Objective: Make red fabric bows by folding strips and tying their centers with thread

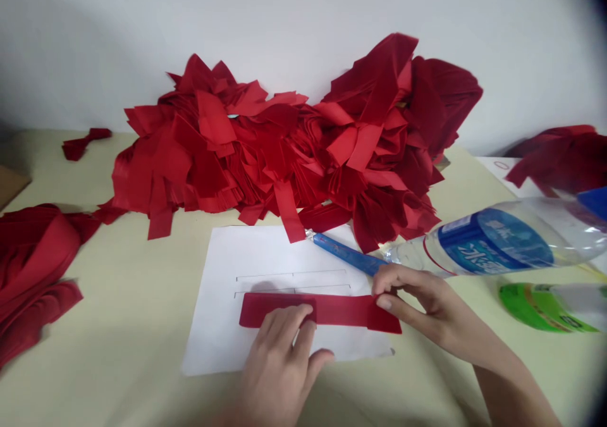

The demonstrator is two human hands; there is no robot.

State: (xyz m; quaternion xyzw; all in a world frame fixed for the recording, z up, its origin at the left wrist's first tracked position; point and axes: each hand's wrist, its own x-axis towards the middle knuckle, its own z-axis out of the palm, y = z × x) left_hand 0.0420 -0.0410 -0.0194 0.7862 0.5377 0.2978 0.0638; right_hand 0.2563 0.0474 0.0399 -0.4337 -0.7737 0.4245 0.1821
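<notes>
A red fabric strip [341, 310] lies lengthwise on a white sheet of paper [213, 345], with its ends folded over. My left hand [284, 357] rests on the strip's left half, fingers stretched out and thumb apart. At the right end, my right hand [417, 303] pinches the strip's upper edge between thumb and fingers. Just above the strip, thin ruled lines [293, 275] are drawn on the paper. A blue pen-like tool [348, 254] with a metallic tip lies across the paper's upper right, close to my right hand.
A large heap of red fabric strips [284, 148] stands against the wall. More red strips lie at the left [38, 269] and far right [564, 155]. To the right, a clear bottle with a blue label [497, 240] lies beside a green-labelled container [545, 307].
</notes>
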